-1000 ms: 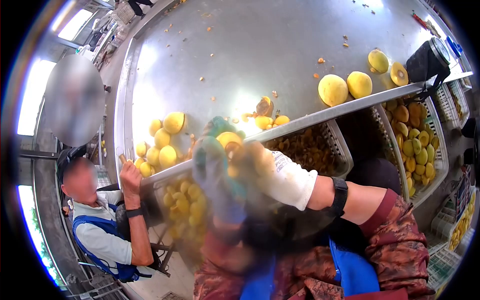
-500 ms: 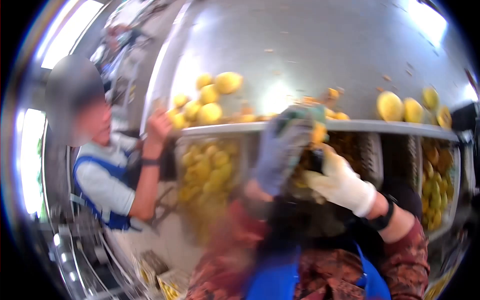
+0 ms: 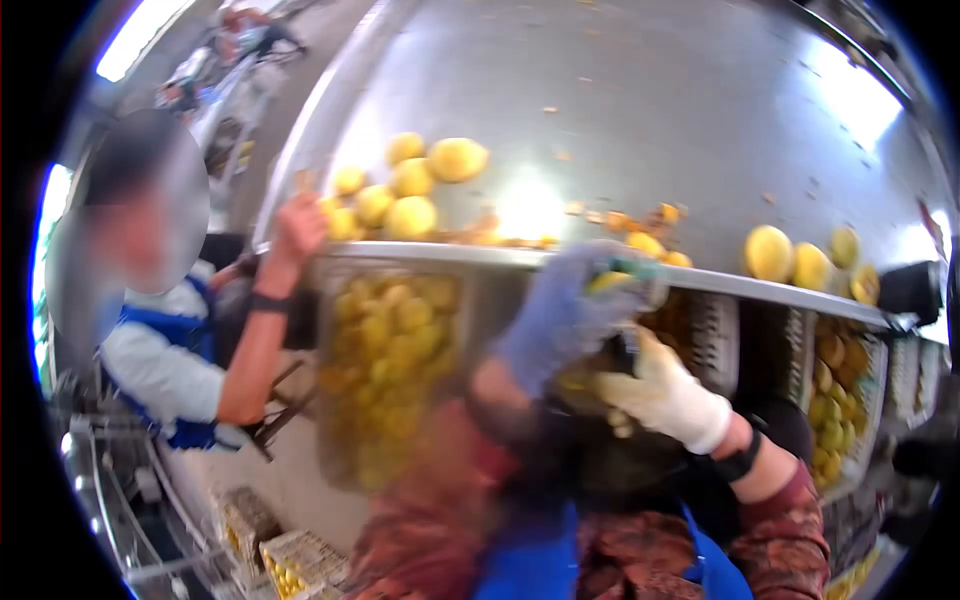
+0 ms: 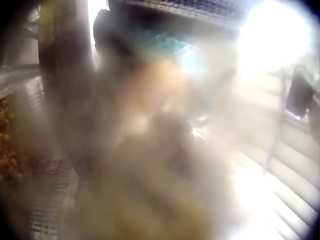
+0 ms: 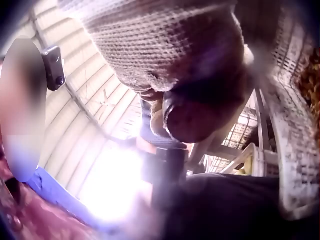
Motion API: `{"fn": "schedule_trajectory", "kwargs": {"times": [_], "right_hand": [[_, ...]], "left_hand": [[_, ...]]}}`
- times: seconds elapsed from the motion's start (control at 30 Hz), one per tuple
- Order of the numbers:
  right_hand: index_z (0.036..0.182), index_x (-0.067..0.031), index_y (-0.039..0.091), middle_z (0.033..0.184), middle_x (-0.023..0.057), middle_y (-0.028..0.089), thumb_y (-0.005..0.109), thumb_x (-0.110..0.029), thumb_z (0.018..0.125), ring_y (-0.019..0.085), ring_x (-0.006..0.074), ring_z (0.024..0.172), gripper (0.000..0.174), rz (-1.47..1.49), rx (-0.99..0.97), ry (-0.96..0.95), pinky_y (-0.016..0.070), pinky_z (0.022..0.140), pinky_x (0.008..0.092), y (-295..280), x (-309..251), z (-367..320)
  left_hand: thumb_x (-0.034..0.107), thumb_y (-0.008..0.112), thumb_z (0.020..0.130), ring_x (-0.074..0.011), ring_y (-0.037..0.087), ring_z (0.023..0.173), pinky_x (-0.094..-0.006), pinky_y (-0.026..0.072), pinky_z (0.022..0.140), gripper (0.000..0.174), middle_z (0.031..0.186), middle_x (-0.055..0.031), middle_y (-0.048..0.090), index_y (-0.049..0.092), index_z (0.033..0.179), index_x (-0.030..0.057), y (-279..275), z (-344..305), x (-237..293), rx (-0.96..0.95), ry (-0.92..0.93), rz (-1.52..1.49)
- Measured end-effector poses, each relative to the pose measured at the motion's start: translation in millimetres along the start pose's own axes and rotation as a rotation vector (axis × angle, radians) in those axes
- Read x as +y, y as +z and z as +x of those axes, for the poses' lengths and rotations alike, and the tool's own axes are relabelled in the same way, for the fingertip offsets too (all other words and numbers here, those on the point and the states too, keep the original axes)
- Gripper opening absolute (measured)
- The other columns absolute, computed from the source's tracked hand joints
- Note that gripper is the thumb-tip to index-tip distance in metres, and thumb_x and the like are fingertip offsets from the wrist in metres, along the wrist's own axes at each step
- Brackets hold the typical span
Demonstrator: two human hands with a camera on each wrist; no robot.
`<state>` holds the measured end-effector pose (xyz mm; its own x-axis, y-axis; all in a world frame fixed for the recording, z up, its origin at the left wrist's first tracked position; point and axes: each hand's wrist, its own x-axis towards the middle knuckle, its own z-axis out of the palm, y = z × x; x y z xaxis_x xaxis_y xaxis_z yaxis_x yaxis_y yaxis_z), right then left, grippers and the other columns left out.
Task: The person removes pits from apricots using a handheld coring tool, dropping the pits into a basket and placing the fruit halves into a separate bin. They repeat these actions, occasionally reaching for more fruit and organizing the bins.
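Metal table [image 3: 660, 120], left fingers [image 3: 645, 270] curled round fruit [image 3: 608, 282], right fingers [image 3: 655, 352] gripping dark object [image 3: 625, 345]

The head view is bright. Light shines in at a window [image 3: 145, 40] on the left, and 2 white shiny spots sit on the table [image 3: 470, 100]. The edges bend round into black. The left hand [image 3: 580, 310] and the sleeve [image 3: 410, 500] look smeary. The left wrist view is nearly all fog, with a big white glare top right. In the right wrist view, glare glows low down; the right hand [image 5: 175, 55] has clear weave on top and dark shadow below.
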<state>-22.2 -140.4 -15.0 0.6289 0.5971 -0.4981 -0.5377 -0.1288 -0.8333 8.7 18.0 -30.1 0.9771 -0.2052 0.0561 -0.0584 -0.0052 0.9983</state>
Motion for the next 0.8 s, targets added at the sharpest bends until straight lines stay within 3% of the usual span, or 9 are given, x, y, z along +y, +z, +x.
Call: {"fn": "schedule_trajectory", "kwargs": {"times": [0.07,0.13,0.17,0.23,0.33,0.47,0.67,0.7,0.8], "right_hand": [[0.110,-0.0038,0.045,0.068,0.0036,0.056,0.060,-0.013,0.085,0.052,0.0102,0.046,0.031,0.064,-0.151,0.052,0.0414,0.041,0.0241,-0.2,-10.4,-1.0],[0.113,-0.0050,0.041,0.061,0.0004,0.050,0.059,-0.012,0.085,0.048,0.0101,0.043,0.033,0.111,-0.128,0.060,0.0406,0.040,0.0251,-1.8,-13.4,-6.3],[0.114,-0.0054,0.040,0.060,-0.0002,0.048,0.059,-0.012,0.086,0.047,0.0101,0.042,0.035,0.110,-0.134,0.037,0.0409,0.040,0.0256,-2.1,-10.0,-5.5],[0.116,-0.0063,0.038,0.062,0.0003,0.048,0.058,-0.011,0.086,0.047,0.0100,0.045,0.037,0.086,-0.106,0.023,0.0420,0.042,0.0260,-3.3,-4.4,-5.6],[0.118,-0.0052,0.036,0.062,0.0010,0.046,0.057,-0.012,0.086,0.047,0.0099,0.047,0.039,0.171,-0.200,0.020,0.0433,0.044,0.0262,-7.7,-2.8,-6.1],[0.117,-0.0042,0.036,0.063,0.0009,0.045,0.058,-0.012,0.085,0.047,0.0095,0.048,0.039,0.026,-0.130,-0.056,0.0435,0.044,0.0260,-4.9,19.0,0.0],[0.111,-0.0019,0.038,0.063,0.0011,0.047,0.059,-0.012,0.085,0.047,0.0096,0.046,0.035,0.319,-0.342,0.022,0.0432,0.044,0.0253,-13.0,8.8,-3.9],[0.110,-0.0023,0.038,0.063,0.0012,0.048,0.058,-0.012,0.086,0.047,0.0096,0.046,0.033,0.191,-0.278,-0.023,0.0431,0.044,0.0253,-12.6,10.2,-3.9],[0.106,-0.0034,0.040,0.060,0.0016,0.050,0.058,-0.013,0.086,0.048,0.0097,0.045,0.028,-0.082,-0.129,-0.119,0.0425,0.043,0.0252,-8.5,17.1,0.2]], "left_hand": [[0.007,0.071,0.081,-0.0102,0.060,0.081,-0.0241,0.0507,0.073,0.022,0.092,-0.0031,0.066,0.065,0.102,0.0032,-5.9,-6.8,6.2,0.043,-0.050,-0.083],[0.012,0.074,0.082,-0.0134,0.063,0.083,-0.0266,0.0533,0.074,0.021,0.095,-0.0066,0.066,0.064,0.097,0.0023,4.3,-1.1,9.2,0.038,0.003,-0.291],[0.015,0.072,0.083,-0.0146,0.063,0.083,-0.0271,0.0536,0.074,0.022,0.096,-0.0085,0.067,0.064,0.098,0.0010,6.2,-2.9,16.5,0.080,-0.142,-0.278],[0.010,0.067,0.087,-0.0089,0.056,0.076,-0.0215,0.0470,0.069,0.012,0.084,-0.0036,0.062,0.065,0.092,-0.0014,6.9,-0.2,18.7,0.049,-0.194,-0.314],[0.012,0.068,0.087,-0.0084,0.055,0.075,-0.0218,0.0465,0.069,0.014,0.082,-0.0033,0.062,0.066,0.091,-0.0007,5.3,-0.4,17.0,0.027,-0.244,-0.299],[0.012,0.070,0.084,-0.0093,0.056,0.077,-0.0232,0.0472,0.071,0.013,0.085,-0.0035,0.063,0.067,0.088,0.0006,5.1,-0.2,18.6,-0.058,-0.135,-0.149],[0.011,0.073,0.081,-0.0097,0.058,0.079,-0.0233,0.0484,0.073,0.013,0.088,-0.0035,0.064,0.067,0.089,0.0021,7.6,-1.7,12.9,-0.010,-0.152,-0.253],[0.010,0.073,0.081,-0.0096,0.058,0.080,-0.0233,0.0487,0.073,0.013,0.088,-0.0034,0.064,0.067,0.089,0.0025,7.4,-2.3,11.2,-0.003,-0.137,-0.280],[0.012,0.071,0.083,-0.0208,0.066,0.083,-0.0338,0.0577,0.073,0.021,0.099,-0.0150,0.066,0.061,0.096,-0.0012,9.2,-5.2,12.1,0.030,-0.211,-0.231]]}}
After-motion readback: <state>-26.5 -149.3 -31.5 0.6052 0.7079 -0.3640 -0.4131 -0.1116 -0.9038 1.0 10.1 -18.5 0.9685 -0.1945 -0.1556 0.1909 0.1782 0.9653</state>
